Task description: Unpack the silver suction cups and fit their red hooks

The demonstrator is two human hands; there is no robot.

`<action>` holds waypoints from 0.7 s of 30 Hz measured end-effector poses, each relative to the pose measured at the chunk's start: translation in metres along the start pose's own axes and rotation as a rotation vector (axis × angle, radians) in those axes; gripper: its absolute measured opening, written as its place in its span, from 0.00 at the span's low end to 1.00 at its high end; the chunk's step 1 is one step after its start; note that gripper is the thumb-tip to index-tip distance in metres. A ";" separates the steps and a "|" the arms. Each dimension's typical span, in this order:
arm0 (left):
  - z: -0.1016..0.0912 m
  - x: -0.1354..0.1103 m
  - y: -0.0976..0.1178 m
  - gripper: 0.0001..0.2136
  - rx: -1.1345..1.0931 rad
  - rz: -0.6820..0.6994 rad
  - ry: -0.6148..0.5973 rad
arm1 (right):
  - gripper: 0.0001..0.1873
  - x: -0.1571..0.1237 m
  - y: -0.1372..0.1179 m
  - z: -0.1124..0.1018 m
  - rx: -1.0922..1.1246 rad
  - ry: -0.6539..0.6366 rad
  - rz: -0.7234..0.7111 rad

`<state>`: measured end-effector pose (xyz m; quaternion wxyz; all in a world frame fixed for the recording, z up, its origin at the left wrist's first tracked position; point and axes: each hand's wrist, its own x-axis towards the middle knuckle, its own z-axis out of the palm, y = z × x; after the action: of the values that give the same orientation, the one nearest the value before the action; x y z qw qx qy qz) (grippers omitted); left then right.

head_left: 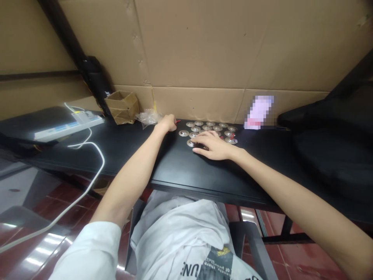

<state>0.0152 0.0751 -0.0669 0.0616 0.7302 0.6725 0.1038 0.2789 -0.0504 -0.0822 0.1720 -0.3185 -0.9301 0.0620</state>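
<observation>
Small round metal discs with raised centres, looking like finger cymbals, lie in rows on the black table. Red loops show on a few, as on the disc at the right end. My right hand rests palm down over the near discs, fingers stretched out and thumb apart, its fingertips touching or just above them. My left hand is closed at the table's back, left of the discs. A bit of red shows by its fingers; what it holds is hidden.
Behind the table stands a cardboard wall. A phone with a blurred screen leans there. To the left are a clear plastic bag, an open cardboard box, a black bottle and a power strip with a white cable. A black bag lies right.
</observation>
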 end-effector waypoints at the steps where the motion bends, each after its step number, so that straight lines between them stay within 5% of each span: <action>1: 0.001 0.001 -0.001 0.23 -0.011 -0.002 0.005 | 0.21 0.000 -0.002 0.001 0.007 -0.005 -0.015; 7: 0.003 0.001 -0.001 0.28 -0.107 -0.001 0.013 | 0.14 0.002 -0.004 -0.002 0.131 0.016 -0.030; 14: 0.007 0.002 -0.002 0.07 -0.130 0.107 0.027 | 0.16 0.003 -0.005 -0.003 0.210 0.017 0.034; 21: 0.007 -0.003 0.006 0.07 -0.129 0.118 0.028 | 0.23 0.003 -0.008 -0.008 0.274 -0.061 0.101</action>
<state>0.0227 0.0723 -0.0724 0.0931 0.7617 0.6208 0.1605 0.2749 -0.0547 -0.0725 0.1822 -0.3365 -0.9005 0.2065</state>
